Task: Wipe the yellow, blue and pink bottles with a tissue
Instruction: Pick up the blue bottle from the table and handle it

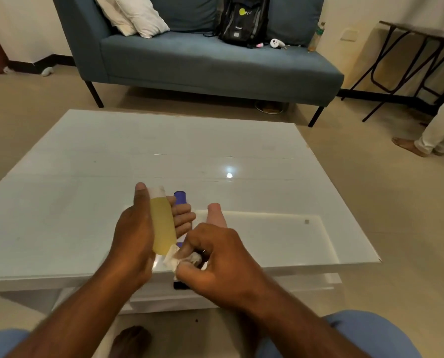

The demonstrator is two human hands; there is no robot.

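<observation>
Two hands work close together: the left hand (135,228) grips the yellow bottle (162,226) upright, thumb along its side, while the right hand (215,257) pinches a crumpled tissue (174,258) against its base. Behind them the blue bottle (181,197) and pink bottle (216,215) seemingly stand on the white table (86,177).
</observation>
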